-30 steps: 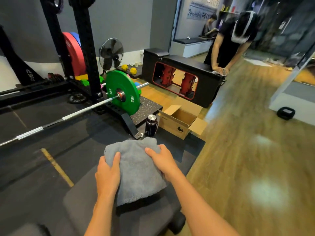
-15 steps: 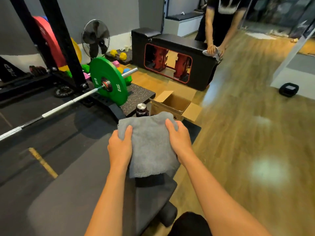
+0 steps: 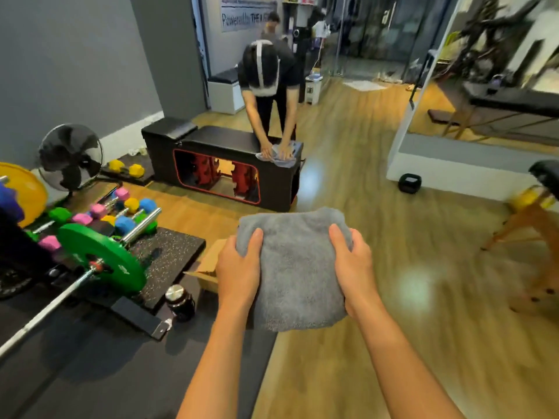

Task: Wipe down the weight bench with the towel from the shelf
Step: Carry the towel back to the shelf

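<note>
A folded grey towel (image 3: 298, 267) is held up in front of me, off any surface, over the line where the dark mat meets the wood floor. My left hand (image 3: 239, 275) grips its left edge and my right hand (image 3: 354, 267) grips its right edge, thumbs on top. A dark grey surface (image 3: 230, 376) lies under my left forearm; I cannot tell whether it is the bench pad or the floor mat.
A barbell with a green plate (image 3: 102, 258) lies left, with a black bottle (image 3: 180, 302) and a cardboard box (image 3: 208, 266) near it. Coloured dumbbells (image 3: 124, 211) sit behind. Another person (image 3: 269, 86) wipes a black storage bench (image 3: 217, 140). A wooden-legged table (image 3: 532, 219) stands right.
Both hands lifted the towel off the bench pad and carried it forward. My view rose and swung right, so the bench pad dropped out of clear sight.
</note>
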Demonstrator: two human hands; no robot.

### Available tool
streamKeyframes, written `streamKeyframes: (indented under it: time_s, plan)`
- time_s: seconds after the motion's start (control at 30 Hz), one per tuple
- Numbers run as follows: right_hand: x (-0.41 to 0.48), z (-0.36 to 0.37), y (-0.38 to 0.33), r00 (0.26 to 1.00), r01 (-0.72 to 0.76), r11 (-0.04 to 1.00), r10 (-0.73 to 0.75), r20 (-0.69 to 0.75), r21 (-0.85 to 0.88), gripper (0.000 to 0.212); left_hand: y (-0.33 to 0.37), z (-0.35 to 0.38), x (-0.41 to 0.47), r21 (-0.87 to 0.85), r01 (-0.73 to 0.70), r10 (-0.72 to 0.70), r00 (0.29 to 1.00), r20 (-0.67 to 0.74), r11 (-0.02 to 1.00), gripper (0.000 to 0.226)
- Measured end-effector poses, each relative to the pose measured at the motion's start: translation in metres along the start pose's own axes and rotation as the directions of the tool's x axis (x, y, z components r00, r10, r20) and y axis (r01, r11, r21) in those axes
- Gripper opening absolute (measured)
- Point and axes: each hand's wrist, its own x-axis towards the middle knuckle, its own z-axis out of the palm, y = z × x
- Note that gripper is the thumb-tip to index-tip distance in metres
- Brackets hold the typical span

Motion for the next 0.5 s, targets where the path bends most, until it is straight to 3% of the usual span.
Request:
streamKeyframes:
  time_s: [0.2,0.5]
  plan:
    - [0.091,-0.071,-0.107,0.994,0.006,1.000,-0.005,-0.111,0.005,0.022,0.121,0.098,0.053,-0.023,0.002,0.003,0.980,0.201,1.000,0.033]
    - [0.280,-0.137,-0.132,0.968,0.018,0.999,-0.005,-0.252,0.048,0.030,0.179,0.279,0.174,-0.027,-0.050,0.056,0.955,0.291,0.998,0.038]
